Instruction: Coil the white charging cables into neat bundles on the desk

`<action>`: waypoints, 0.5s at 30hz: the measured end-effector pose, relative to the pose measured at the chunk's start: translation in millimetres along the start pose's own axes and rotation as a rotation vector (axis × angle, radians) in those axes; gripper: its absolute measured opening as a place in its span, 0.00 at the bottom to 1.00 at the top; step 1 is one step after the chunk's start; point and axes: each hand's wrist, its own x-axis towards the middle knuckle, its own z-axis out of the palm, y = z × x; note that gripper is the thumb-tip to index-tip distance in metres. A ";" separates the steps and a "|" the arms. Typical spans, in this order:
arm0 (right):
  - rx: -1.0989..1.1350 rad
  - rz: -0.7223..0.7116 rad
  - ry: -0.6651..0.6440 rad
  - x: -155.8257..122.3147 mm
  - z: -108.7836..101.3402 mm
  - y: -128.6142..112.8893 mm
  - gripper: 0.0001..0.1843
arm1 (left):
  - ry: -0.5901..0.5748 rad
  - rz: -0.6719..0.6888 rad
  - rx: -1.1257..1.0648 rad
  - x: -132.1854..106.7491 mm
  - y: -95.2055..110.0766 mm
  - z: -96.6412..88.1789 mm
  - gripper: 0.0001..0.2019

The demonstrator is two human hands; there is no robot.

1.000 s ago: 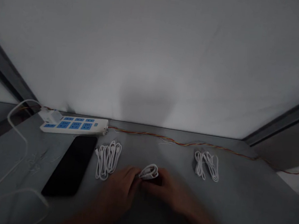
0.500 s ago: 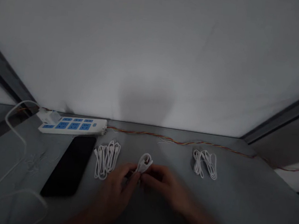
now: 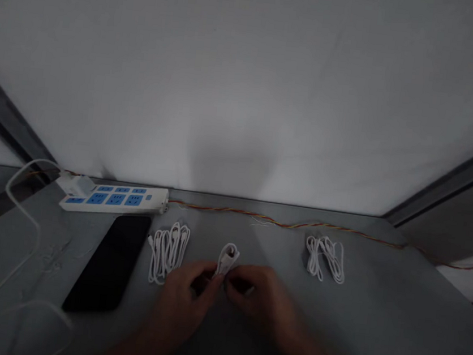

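Both my hands meet over the middle of the grey table (image 3: 373, 330). My left hand (image 3: 182, 302) and my right hand (image 3: 259, 300) pinch a small coiled white cable (image 3: 227, 258) between their fingertips; its loop sticks up above the fingers. A second bundled white cable (image 3: 168, 249) lies just left of my left hand. A third bundled white cable (image 3: 325, 259) lies further right, apart from my right hand.
A black phone (image 3: 109, 265) lies flat on the left. Behind it a white and blue power strip (image 3: 114, 198) holds a white charger (image 3: 74, 184) whose thin lead loops off to the left. A twisted red and yellow wire (image 3: 291, 225) runs along the white back wall.
The small coil has turned from lying sideways to standing upright between my fingertips, and looks tighter. Both hands stayed in about the same place.
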 end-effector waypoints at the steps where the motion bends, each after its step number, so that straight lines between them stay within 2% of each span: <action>1: -0.025 -0.017 0.014 0.0 0.7 0.5 0.09 | -0.014 -0.035 -0.031 0.4 0.6 0.0 0.12; 4: -0.044 -0.034 0.030 0.0 1.9 1.6 0.09 | -0.044 -0.050 -0.058 0.2 1.2 -1.3 0.17; 7: 0.040 0.031 -0.004 -0.2 -1.7 1.4 0.09 | -0.047 0.149 0.062 -2.0 0.3 -6.8 0.10; 11: 0.365 0.144 -0.177 -1.4 -15.3 -2.1 0.08 | -0.048 0.469 0.189 -1.5 2.2 -21.6 0.16; 13: 0.531 0.188 -0.263 -2.6 -22.0 -4.5 0.07 | -0.047 0.548 0.227 1.1 3.4 -28.1 0.17; 15: 0.617 0.227 -0.282 -3.9 -26.3 -6.3 0.05 | -0.066 0.596 0.233 3.9 2.5 -31.3 0.16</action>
